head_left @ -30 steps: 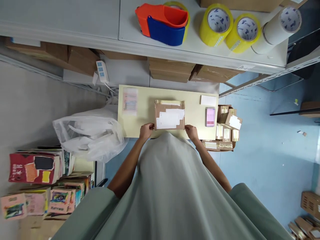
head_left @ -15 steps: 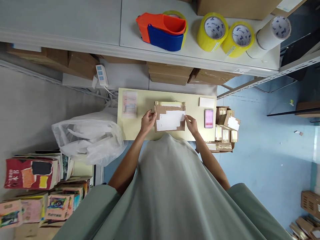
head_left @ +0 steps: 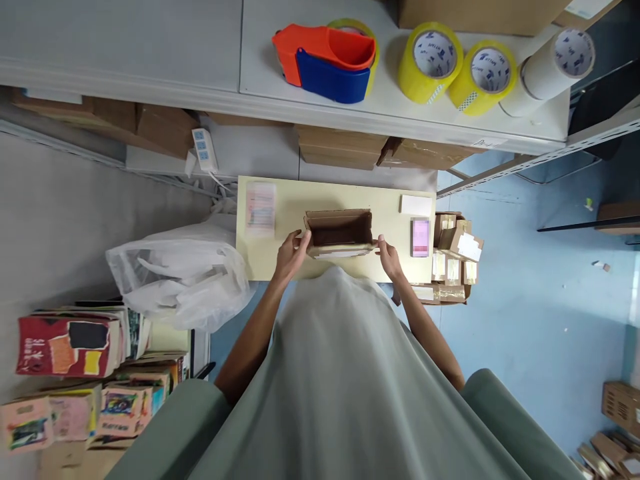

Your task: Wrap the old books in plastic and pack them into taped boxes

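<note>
Gripping the cardboard box (head_left: 339, 230) from both ends, the two bare hands are working at the near part of the tabletop (head_left: 393, 210). The left hand (head_left: 291, 255) is pinching the left end, its grip nearly closed, with the thumb lying along the edge and the fingers curling beside it. The right hand (head_left: 389, 257) is holding the near right corner between thumb and fingers, its grip likewise almost closed.

The box is sitting near the middle of the pale cream tabletop, close to the near edge, and is turning its open, rectangular mouth up toward the head view. Its brown walls are showing thin, slightly rough edges around a dark, hollow inside, and a white label (head_left: 343, 254) is running along the near side.

To the right, a flat phone (head_left: 421, 237) with a pink screen is lying just nearer than a smooth white block (head_left: 417, 204). At the left, a printed sheet (head_left: 261, 208) is lying flat. A crumpled, translucent plastic bag (head_left: 177, 273) is bulging beside the left end. On the far shelf (head_left: 190, 47), a glossy orange-and-blue tape dispenser (head_left: 327, 63) is resting left of two round yellow tape rolls, the left one (head_left: 431, 63) and the right one (head_left: 483, 77).
</note>
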Demonstrator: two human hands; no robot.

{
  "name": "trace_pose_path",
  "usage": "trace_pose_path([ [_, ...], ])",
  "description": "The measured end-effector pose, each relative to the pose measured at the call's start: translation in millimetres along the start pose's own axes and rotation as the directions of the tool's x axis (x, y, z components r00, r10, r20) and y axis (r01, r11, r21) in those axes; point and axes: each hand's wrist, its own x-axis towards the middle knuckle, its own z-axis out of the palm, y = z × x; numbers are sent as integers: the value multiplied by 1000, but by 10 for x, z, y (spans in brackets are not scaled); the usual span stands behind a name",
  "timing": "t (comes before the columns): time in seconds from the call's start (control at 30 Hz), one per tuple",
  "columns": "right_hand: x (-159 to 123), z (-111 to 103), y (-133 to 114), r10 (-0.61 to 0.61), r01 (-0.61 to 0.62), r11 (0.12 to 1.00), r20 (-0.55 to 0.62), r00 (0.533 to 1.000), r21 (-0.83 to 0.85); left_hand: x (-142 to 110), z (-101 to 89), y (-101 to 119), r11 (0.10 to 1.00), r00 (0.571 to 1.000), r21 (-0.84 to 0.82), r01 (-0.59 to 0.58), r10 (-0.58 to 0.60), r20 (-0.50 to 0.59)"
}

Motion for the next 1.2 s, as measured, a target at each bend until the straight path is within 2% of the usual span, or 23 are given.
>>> trace_pose_path([
  [0.1, -30, -38, 5, 28, -26, 999, 53, 998, -32, -34, -9, -26, 997, 998, 61, 40, -43, 53],
  [0.2, -75, -42, -57, 4, -1, 996, 30, 1000, -84, -76, 14, -27, 994, 997, 105, 11, -19, 78],
  [0.4, -29, 36, -168, -75, 61, 988, -97, 992, -139, -63, 124, 58, 985, 991, 164, -58, 77, -112],
  [0.6, 138, -41, -132, -192, 165, 950, -78, 978, -264, -82, 218, 124, 974, 980, 223, -35, 77, -182],
  [0.77, 218, -99, -65, -236, 211, 918, -36, 971, -337, -143, 298, 66, 982, 969, 181, -61, 102, -227],
  [0.9, 283, -103, 25, -298, 280, 922, -28, 954, -266, -73, 277, -38, 993, 958, 56, -106, 117, -261],
  [1.07, 369, -99, 183, -283, 275, 953, -49, 958, -128, 94, 284, -184, 992, 948, -108, -62, 25, -318],
  [1.2, 370, -103, 223, -294, 294, 956, -63, 954, -9, 183, 290, -241, 982, 957, -178, -61, 7, -291],
])
